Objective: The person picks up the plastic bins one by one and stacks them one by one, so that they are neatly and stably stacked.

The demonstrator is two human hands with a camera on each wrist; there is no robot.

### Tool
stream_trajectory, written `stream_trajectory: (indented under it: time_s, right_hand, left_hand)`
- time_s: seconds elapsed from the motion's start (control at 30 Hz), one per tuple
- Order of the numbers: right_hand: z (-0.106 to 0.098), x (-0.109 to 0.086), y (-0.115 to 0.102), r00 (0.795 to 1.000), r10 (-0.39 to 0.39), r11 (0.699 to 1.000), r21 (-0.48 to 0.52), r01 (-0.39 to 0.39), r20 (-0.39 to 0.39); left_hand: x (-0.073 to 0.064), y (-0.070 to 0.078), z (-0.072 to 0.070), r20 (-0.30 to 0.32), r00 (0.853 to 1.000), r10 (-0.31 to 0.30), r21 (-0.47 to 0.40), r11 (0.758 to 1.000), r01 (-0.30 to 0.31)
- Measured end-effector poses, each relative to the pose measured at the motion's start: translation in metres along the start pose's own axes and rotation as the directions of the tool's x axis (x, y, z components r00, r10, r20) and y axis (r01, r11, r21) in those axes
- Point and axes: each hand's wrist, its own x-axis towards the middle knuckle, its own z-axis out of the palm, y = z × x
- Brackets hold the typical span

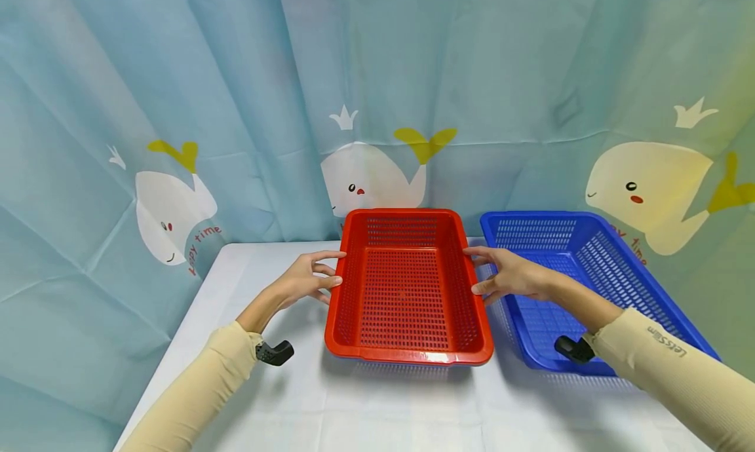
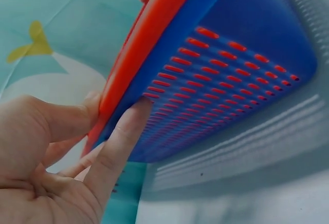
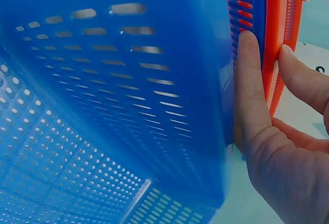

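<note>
A red plastic basket (image 1: 407, 357) sits nested inside a blue basket (image 2: 247, 39), whose slotted wall shows red through its holes. My left hand (image 1: 307, 278) grips this pair at the left side, thumb on the red rim and a finger against the blue wall. On the opposite side my right hand (image 1: 510, 275) holds the rims the same way, with the thumb on the red edge. The nested pair is close over the white table, its shadow below. Both baskets are without contents in the visible part.
Another blue basket (image 1: 531, 354) stands just right of the pair, its near wall right beside my right hand's fingers. The white table (image 1: 283, 413) extends to the left and front. A light blue curtain (image 1: 236, 78) with whale prints hangs behind and at the sides.
</note>
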Motion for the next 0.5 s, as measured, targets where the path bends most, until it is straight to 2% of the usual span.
stream_trajectory:
  time_s: [0.2,0.33,0.43,0.5]
  right_hand:
    - [-0.003,-0.002,-0.003,1.000,-0.016,0.999,-0.041,0.016,0.009]
    - [-0.005,-0.006,-0.008,0.998,-0.058,0.990,-0.126,0.056,-0.012]
    - [-0.006,-0.010,-0.013,0.993,-0.108,0.964,-0.249,0.093,-0.050]
    - [-0.008,-0.012,-0.016,0.983,-0.164,0.924,-0.361,0.125,-0.078]
  left_hand:
    - [0.001,0.005,-0.002,0.053,0.999,0.001,0.010,1.000,-0.001]
    - [0.000,0.010,-0.004,0.079,0.997,-0.006,0.074,0.997,0.000]
    - [-0.001,0.016,-0.005,0.064,0.998,0.009,0.147,0.989,-0.018]
    - [-0.002,0.019,-0.004,0.036,0.999,0.035,0.196,0.980,-0.041]
